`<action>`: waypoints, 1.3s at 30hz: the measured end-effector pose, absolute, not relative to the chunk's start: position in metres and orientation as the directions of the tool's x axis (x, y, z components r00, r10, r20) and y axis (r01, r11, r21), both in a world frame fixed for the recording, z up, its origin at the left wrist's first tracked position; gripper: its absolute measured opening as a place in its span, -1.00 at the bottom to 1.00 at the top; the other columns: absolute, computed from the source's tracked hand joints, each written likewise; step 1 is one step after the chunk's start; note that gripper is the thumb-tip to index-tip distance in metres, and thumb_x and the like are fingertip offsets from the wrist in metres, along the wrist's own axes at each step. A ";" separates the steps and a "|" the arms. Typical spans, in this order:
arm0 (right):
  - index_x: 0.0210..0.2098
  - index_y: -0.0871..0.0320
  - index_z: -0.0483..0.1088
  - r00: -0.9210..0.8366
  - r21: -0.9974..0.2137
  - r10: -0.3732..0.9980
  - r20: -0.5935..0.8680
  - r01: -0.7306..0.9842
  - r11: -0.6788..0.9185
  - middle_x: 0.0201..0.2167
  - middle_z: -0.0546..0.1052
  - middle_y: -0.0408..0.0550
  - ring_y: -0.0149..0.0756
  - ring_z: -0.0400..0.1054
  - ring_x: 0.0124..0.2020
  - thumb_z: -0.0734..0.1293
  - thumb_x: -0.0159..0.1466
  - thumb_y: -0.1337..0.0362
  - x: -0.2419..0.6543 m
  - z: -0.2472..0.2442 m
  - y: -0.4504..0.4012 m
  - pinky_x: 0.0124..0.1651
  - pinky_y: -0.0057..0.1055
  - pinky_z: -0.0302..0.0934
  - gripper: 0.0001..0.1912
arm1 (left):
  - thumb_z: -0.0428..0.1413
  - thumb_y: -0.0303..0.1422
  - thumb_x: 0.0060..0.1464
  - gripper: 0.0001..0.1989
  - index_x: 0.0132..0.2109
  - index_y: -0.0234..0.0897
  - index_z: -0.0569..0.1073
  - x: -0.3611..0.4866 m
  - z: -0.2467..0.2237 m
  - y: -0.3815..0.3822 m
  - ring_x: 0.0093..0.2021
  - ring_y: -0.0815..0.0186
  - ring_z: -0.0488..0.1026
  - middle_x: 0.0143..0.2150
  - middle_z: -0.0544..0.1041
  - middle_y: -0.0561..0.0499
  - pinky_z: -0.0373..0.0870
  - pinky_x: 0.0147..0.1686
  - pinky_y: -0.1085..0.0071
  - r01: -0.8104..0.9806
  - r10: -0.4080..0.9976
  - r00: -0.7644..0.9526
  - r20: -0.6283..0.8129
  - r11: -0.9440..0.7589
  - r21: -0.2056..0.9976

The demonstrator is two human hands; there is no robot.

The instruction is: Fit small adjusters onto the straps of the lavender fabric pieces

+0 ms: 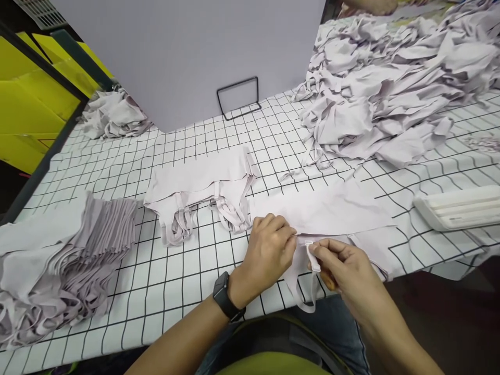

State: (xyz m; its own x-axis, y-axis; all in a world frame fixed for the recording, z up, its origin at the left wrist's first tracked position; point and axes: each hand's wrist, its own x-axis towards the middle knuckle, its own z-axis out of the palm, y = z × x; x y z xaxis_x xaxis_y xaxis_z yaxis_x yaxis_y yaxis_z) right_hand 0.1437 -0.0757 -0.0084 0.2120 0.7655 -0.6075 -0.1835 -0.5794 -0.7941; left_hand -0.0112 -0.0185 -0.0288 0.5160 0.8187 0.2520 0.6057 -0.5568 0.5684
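Observation:
A pale lilac garment with thin straps (324,208) lies flat on the checked cloth near the front edge of the table. My left hand (271,247), with a black watch on its wrist, rests on the garment's left part, fingers curled and pressed onto the fabric edge. My right hand (339,263) pinches a strap (313,258) with a small slider just below that edge. Something orange-brown (328,280) shows under the right fingers, mostly hidden. To the left sits a small stack of similar garments (199,179), straps toward me.
A thick folded pile of garments (94,234) stands at the left edge. A large loose heap (375,99) covers the back right, and a smaller one (113,114) the back left. A grey panel (187,57) with a black wire frame (239,98) rises behind. A white case (459,208) lies right.

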 end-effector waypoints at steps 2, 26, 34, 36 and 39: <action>-0.61 0.16 0.38 0.216 -0.783 0.753 -0.622 -0.210 -0.586 -0.77 0.24 -0.27 -0.56 0.01 -0.76 0.56 -0.05 -0.03 0.140 -0.007 -0.069 -0.69 -0.57 -0.15 -0.57 | 0.11 -0.49 0.26 -0.86 -0.28 -0.28 0.53 -0.011 -0.030 -0.018 -0.23 0.26 0.42 -0.29 0.55 0.02 0.27 -0.19 0.25 0.571 0.830 0.497 0.254 -0.533 0.624; -0.68 0.15 0.33 0.147 -0.777 0.765 -0.627 -0.185 -0.601 -0.76 0.21 -0.29 -0.60 -0.04 -0.77 0.56 -0.07 0.08 0.139 -0.002 -0.054 -0.71 -0.57 -0.15 -0.60 | -0.05 -0.59 0.30 -0.74 -0.37 -0.32 0.35 -0.012 -0.026 -0.018 -0.21 0.22 0.27 -0.32 0.40 -0.04 0.20 -0.13 0.22 0.566 0.617 0.723 0.310 -0.787 0.246; -0.68 0.14 0.33 0.112 -0.758 0.751 -0.651 -0.150 -0.635 -0.74 0.23 -0.27 -0.61 -0.09 -0.76 0.52 -0.10 0.11 0.141 -0.002 -0.051 -0.71 -0.54 -0.21 -0.67 | -0.10 -0.63 0.28 -0.72 -0.37 -0.30 0.34 -0.015 -0.028 -0.018 -0.23 0.20 0.25 -0.33 0.37 -0.06 0.22 -0.13 0.23 0.554 0.588 0.750 0.302 -0.809 0.199; -0.70 0.13 0.30 0.091 -0.740 0.736 -0.671 -0.150 -0.656 -0.75 0.21 -0.29 -0.61 -0.10 -0.76 0.53 -0.13 0.11 0.141 -0.001 -0.050 -0.71 -0.54 -0.24 -0.64 | -0.11 -0.65 0.26 -0.70 -0.39 -0.29 0.33 -0.015 -0.028 -0.018 -0.25 0.21 0.24 -0.34 0.36 -0.05 0.22 -0.15 0.25 0.542 0.572 0.759 0.312 -0.820 0.185; -0.70 0.13 0.29 0.077 -0.727 0.726 -0.684 -0.151 -0.670 -0.75 0.21 -0.30 -0.63 -0.12 -0.77 0.53 -0.15 0.10 0.143 -0.001 -0.048 -0.71 -0.55 -0.27 -0.63 | -0.11 -0.65 0.26 -0.71 -0.38 -0.30 0.34 -0.014 -0.028 -0.016 -0.26 0.21 0.24 -0.33 0.36 -0.06 0.22 -0.15 0.26 0.527 0.550 0.766 0.332 -0.833 0.167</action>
State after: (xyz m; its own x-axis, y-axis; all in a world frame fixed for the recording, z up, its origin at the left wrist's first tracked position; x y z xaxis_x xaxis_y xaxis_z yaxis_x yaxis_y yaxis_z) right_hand 0.1432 -0.0476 -0.0014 0.0771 0.7255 -0.6838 -0.1506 -0.6695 -0.7274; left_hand -0.0143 -0.0161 -0.0279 0.7658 0.5505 0.3324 0.5267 -0.8335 0.1668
